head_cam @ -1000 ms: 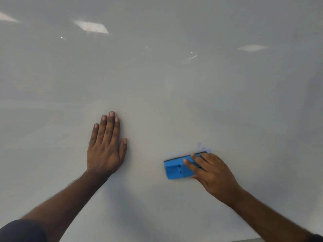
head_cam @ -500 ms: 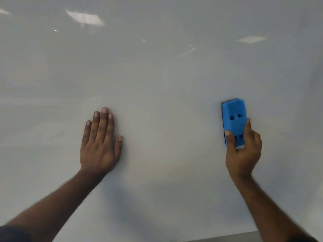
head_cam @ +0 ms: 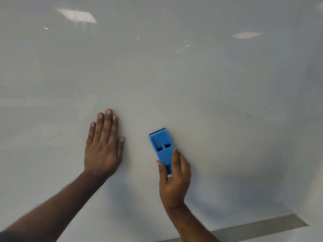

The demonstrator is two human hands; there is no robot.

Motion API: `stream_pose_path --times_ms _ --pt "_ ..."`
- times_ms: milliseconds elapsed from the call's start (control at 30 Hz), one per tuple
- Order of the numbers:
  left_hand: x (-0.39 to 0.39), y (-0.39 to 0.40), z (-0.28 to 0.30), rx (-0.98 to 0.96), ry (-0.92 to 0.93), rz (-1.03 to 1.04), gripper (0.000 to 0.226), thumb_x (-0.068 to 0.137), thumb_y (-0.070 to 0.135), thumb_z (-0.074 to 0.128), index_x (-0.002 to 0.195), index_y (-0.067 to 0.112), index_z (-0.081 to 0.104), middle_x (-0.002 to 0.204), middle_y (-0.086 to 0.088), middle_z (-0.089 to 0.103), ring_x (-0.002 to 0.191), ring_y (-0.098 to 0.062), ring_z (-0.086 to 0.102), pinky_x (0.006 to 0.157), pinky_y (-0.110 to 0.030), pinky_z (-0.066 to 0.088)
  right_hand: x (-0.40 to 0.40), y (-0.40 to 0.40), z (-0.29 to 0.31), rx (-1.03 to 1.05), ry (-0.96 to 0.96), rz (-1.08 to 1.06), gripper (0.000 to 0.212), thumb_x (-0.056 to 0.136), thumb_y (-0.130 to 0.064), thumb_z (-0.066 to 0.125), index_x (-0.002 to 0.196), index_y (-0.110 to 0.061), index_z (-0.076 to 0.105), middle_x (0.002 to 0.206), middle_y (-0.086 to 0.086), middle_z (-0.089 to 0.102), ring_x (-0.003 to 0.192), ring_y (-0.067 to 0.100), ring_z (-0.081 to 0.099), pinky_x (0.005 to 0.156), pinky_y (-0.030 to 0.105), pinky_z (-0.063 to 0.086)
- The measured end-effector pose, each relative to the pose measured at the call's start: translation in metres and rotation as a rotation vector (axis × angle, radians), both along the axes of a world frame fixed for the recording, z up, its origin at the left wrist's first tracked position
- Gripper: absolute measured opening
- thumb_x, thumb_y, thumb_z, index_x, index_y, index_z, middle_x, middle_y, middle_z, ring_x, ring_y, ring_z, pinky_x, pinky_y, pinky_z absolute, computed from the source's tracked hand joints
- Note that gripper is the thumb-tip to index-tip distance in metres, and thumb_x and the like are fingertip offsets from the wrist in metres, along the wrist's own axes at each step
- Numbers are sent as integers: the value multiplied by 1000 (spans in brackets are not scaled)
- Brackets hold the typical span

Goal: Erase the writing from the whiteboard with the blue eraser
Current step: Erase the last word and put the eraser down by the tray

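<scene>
The whiteboard point(head_cam: 192, 88) fills nearly the whole view, glossy and grey-white, and I see no writing on it. My right hand point(head_cam: 174, 179) grips the lower end of the blue eraser point(head_cam: 161, 147), thumb on its left side and fingers on its right. The eraser stands almost upright against the board, its top tilted slightly left, dark felt showing at its top edge. My left hand point(head_cam: 103, 145) presses flat on the board with straight fingers, a short way left of the eraser.
The board's grey bottom edge strip point(head_cam: 262, 227) runs along the lower right. Ceiling lights reflect in the board's upper part point(head_cam: 76, 15). My two forearms reach in from the bottom corners.
The right hand swept the eraser from the centre out to the upper right, and it is now back left and lower, near the left hand. The left hand stays flat on the board.
</scene>
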State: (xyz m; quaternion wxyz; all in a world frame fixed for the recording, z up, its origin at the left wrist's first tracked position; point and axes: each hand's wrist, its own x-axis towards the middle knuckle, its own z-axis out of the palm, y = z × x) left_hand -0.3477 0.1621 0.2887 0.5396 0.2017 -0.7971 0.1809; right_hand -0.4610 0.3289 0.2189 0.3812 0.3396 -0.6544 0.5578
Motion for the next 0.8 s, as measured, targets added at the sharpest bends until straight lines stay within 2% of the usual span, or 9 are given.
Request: stream_pose_path --times_ms 167,300,433,533,667,800 --pt "42 0 7 27 -125 -130 58 104 25 32 157 3 21 167 -8 16 156 -21 10 127 -36 11 26 -9 0 226 124 94 60 89 -39 65 139 -11 48 121 6 63 105 19 59 91 29 49" --pt "93 -3 -6 139 -181 -145 63 103 37 35 157 6 24 166 -5 22 155 -19 15 126 -35 14 51 -18 1 305 147 222 58 92 -39 61 141 -12 45 121 4 61 105 19 57 90 30 48" --pt "144 -21 -21 91 -327 -245 76 94 52 55 153 9 36 162 -2 32 152 -19 26 123 -37 25 90 -36 -5 425 221 302 57 97 -44 49 144 -14 40 122 2 59 107 18 54 94 29 45" --pt "180 -43 -35 69 -421 -283 80 87 57 66 151 14 42 159 1 39 148 -18 34 121 -39 30 123 -57 -14 540 291 343 56 96 -44 49 143 -15 42 125 3 59 110 18 55 97 33 46" --pt "231 -81 -63 71 -482 -277 62 91 55 60 137 13 58 137 -1 60 129 -20 55 118 -40 35 173 -96 -30 601 304 349 55 92 -42 57 137 -12 49 123 2 61 108 18 57 98 32 45" --pt "282 -122 -100 126 -498 -247 57 91 51 59 128 9 65 125 -5 66 115 -23 63 112 -42 43 225 -138 -56 667 314 337 55 88 -41 63 132 -11 52 123 3 61 109 21 58 99 33 45"
